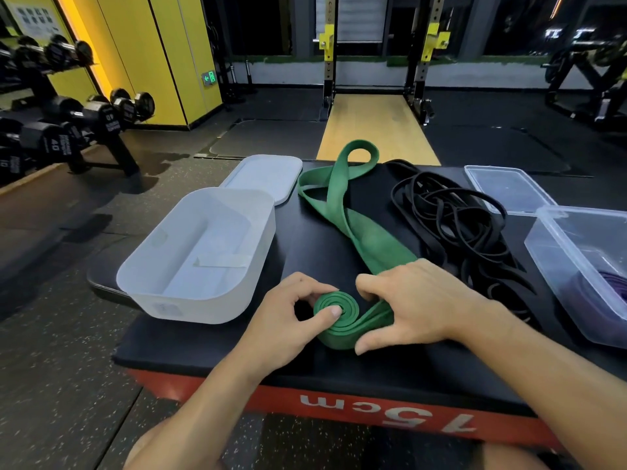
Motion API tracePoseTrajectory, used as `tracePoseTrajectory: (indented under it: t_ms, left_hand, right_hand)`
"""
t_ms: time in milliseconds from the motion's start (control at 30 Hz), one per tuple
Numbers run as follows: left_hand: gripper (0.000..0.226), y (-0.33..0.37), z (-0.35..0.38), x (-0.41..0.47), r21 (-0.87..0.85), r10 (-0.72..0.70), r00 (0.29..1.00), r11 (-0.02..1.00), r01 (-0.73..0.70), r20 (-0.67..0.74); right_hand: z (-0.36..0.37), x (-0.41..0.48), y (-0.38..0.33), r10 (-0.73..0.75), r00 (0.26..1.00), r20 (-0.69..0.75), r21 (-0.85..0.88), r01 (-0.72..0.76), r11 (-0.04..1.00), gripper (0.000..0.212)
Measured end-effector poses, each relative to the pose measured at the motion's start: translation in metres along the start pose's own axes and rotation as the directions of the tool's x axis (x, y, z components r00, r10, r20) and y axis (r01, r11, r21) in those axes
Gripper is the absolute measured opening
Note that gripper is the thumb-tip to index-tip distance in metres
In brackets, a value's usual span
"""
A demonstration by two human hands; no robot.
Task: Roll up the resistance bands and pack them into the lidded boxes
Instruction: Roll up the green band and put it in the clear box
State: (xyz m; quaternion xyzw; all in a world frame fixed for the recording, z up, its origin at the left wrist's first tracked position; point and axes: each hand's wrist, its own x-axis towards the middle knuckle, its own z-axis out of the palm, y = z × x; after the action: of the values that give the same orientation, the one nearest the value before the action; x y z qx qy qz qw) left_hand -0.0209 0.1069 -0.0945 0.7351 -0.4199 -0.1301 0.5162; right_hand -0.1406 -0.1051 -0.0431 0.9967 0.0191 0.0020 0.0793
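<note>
Early in the job, by the look of the counter (305,239): one band partly rolled, one perhaps packed, the rest not yet begun.

Near the front edge, left grip (298,313) curled round a small coil begun in the green band (342,212), thumb pressed on the coil's top face, fingers behind. Just to the right, right grip (420,300) pinching the doubled tail right beside the coil, thumb below and fingers above. Most of the green length loose, stretched away toward the far edge and ending in a loop there. Right of that, black bands (451,212) in an unrolled tangle, touched by neither grip.

Left to do, as a judgement: finishing the green roll, rolling the black heap, boxing both, closing two lids.

Containers next. At the left edge, hanging partly past it, white box (190,310), open, holding no band; only a pale strip like tape on its floor. Behind, at the far left corner, white lid (264,174), lying flat off the box. Toward the far right corner, clear lid (509,188), also off. At the right edge, clear box (556,262), open, with a purple mass (615,288) in the bottom: probably a rolled band, though cut by the frame and too dim for certainty.
</note>
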Motion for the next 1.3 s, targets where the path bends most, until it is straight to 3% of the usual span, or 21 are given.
tracePoseTrajectory:
  t_ms: [167, 267, 400, 500, 700, 900, 1000, 1133, 1300]
  left_hand:
    - [0.020, 0.000, 0.000, 0.000, 0.014, 0.013, 1.000, 1.000, -0.013, -0.002]
    - [0.020, -0.001, 0.001, 0.000, 0.021, 0.015, 1.000, 1.000, -0.015, 0.008]
    - [0.023, -0.003, -0.002, 0.001, 0.032, 0.020, 0.999, 0.999, -0.021, 0.026]
    - [0.023, -0.002, -0.003, 0.001, 0.031, 0.001, 0.999, 1.000, -0.002, 0.034]
    - [0.022, 0.002, -0.008, 0.004, 0.031, -0.033, 0.995, 0.999, 0.030, 0.095]
    - [0.033, -0.004, -0.009, 0.004, -0.010, -0.007, 0.992, 1.000, 0.009, 0.128]
    - [0.046, -0.004, -0.007, 0.004, -0.123, -0.031, 0.995, 0.991, 0.043, 0.096]
    - [0.045, 0.004, -0.006, 0.003, -0.305, -0.069, 0.990, 0.947, 0.103, 0.121]
    - [0.044, 0.002, -0.002, 0.001, -0.309, -0.092, 0.991, 0.943, 0.119, 0.099]
  right_hand:
    - [0.023, -0.004, 0.003, -0.112, 0.982, -0.150, -0.002, 0.113, 0.994, 0.094]
    - [0.021, -0.015, 0.002, -0.124, 0.980, -0.157, 0.019, 0.129, 0.991, 0.083]
    - [0.021, -0.020, -0.006, -0.134, 0.965, -0.225, -0.023, 0.132, 0.991, 0.083]
    - [0.027, -0.016, 0.006, -0.113, 0.963, -0.245, 0.055, 0.130, 0.990, 0.073]
    - [0.023, -0.007, 0.018, -0.137, 0.985, -0.107, 0.055, 0.143, 0.988, 0.074]
    - [0.019, 0.006, 0.019, -0.229, 0.957, -0.179, -0.034, 0.227, 0.973, 0.074]
    - [0.014, 0.003, 0.017, -0.188, 0.977, -0.098, 0.112, 0.199, 0.974, 0.086]
    - [0.005, -0.002, 0.001, -0.185, 0.982, -0.037, 0.320, 0.187, 0.929, 0.096]
    - [-0.002, 0.000, -0.006, -0.163, 0.986, -0.018, 0.355, 0.159, 0.921, 0.097]
